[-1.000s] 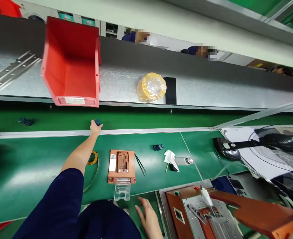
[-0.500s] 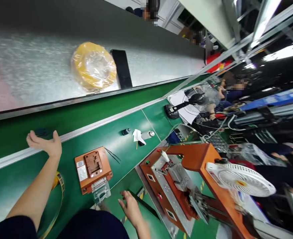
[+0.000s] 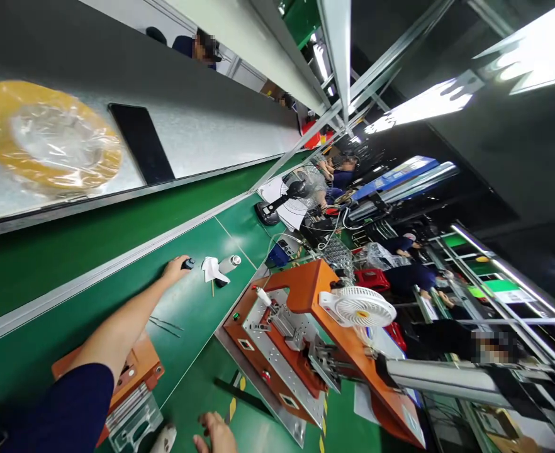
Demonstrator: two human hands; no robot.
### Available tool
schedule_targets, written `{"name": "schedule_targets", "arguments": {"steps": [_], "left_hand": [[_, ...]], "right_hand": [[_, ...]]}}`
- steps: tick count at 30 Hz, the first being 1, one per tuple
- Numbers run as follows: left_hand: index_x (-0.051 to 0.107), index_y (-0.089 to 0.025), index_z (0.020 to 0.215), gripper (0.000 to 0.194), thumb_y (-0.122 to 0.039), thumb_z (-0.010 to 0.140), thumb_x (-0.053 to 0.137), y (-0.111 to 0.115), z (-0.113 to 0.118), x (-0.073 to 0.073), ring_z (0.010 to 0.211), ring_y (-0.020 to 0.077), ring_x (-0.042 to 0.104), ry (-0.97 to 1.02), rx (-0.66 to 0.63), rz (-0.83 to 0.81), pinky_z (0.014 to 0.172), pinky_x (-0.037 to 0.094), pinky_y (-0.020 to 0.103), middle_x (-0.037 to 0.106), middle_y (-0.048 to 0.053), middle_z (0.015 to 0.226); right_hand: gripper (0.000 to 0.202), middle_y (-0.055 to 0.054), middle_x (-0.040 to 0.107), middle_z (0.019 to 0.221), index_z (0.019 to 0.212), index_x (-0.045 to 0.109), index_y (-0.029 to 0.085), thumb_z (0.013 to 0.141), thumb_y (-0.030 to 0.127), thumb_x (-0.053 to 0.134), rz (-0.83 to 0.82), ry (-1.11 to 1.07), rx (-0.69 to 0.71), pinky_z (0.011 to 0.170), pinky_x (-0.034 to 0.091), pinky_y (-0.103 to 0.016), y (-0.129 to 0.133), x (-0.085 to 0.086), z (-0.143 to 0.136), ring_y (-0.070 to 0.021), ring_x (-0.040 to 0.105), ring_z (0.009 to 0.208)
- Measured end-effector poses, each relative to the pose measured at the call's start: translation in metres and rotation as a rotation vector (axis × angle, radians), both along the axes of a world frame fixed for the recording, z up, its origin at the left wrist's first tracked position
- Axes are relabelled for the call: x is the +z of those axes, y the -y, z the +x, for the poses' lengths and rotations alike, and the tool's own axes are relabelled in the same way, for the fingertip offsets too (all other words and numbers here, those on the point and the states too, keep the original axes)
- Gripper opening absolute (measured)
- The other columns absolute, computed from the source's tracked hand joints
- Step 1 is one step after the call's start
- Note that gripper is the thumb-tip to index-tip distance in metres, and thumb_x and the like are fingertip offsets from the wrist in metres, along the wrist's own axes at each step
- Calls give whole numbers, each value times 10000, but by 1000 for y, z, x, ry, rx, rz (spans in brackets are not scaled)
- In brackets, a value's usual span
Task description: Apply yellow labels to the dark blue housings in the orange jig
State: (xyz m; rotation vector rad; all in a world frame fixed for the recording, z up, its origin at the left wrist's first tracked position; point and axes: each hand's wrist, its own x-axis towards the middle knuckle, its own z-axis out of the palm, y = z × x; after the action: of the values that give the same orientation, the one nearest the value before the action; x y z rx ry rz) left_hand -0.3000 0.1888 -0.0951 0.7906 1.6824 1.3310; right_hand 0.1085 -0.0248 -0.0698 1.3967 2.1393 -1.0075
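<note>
Head view: desk [image 3: 51,321], green, running diagonally away from the wearer and carrying the small items listed below.
Metal shelf [image 3: 211,126]: running along the desk's far side, apparently serving to keep spare goods off the green surface.
Orange machine [image 3: 306,278]: standing past the desk's near edge, probably sited there to be within a turn of the body.
Left arm [image 3: 121,321]: lying outstretched over the fixture, sleeve low at left, forearm slanting up and forward.
Orange fixture [image 3: 148,358]: resting near the wearer, partly covered by that arm, its clear lid [image 3: 136,428] lying folded out.
White fan [image 3: 360,308]: perching at the machine's frame, presumably for cooling.
Yellow tape roll [image 3: 89,160], in plastic film: sitting on the shelf beside a black phone [image 3: 140,145].
Right hand [image 3: 216,434]: hanging low over the floor, fingers loosely curling, grip released, carrying nothing visible.
Left hand [image 3: 176,269]: bearing down at the desk, fingertips touching a part; whether the grip is closing fully, one cannot tell.
Bottle [image 3: 229,264]: lying beside a white tissue [image 3: 210,269].
Tweezers [image 3: 164,325]: lying between forearm and desk edge, seemingly for easy pick-up.
Small dark part [image 3: 189,263]: sitting at the left fingertips, just left of the tissue.
</note>
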Motion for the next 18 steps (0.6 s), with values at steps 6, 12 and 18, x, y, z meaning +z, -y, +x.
{"name": "schedule_targets", "arguments": {"steps": [6, 12, 18], "left_hand": [[620, -131, 1152, 462, -284, 755, 799, 29, -2, 19, 1183, 288, 635, 409, 82, 70, 1071, 464, 465, 679, 179, 1217], [535, -211, 1312, 492, -359, 878, 715, 128, 13, 66, 1132, 255, 670, 719, 141, 232, 1004, 523, 479, 635, 135, 1331], [592, -131, 1197, 431, -489, 957, 591, 219, 57, 98, 782, 192, 709, 1016, 406, 264, 731, 595, 336, 717, 123, 972]], "right_hand": [[279, -132, 692, 1059, 1080, 658, 183, 808, 197, 598, 54, -36, -1, 882, 536, -366, -9, 23, 1, -292, 703, 1003], [261, -138, 699, 1041, 1106, 669, 158, 885, 250, 565, 51, -240, 147, 884, 554, -388, -52, 52, -46, -265, 703, 933], [265, -122, 689, 1043, 1123, 656, 166, 941, 315, 533, -3, -491, 322, 915, 542, -424, -90, 64, -104, -256, 672, 962]]}}
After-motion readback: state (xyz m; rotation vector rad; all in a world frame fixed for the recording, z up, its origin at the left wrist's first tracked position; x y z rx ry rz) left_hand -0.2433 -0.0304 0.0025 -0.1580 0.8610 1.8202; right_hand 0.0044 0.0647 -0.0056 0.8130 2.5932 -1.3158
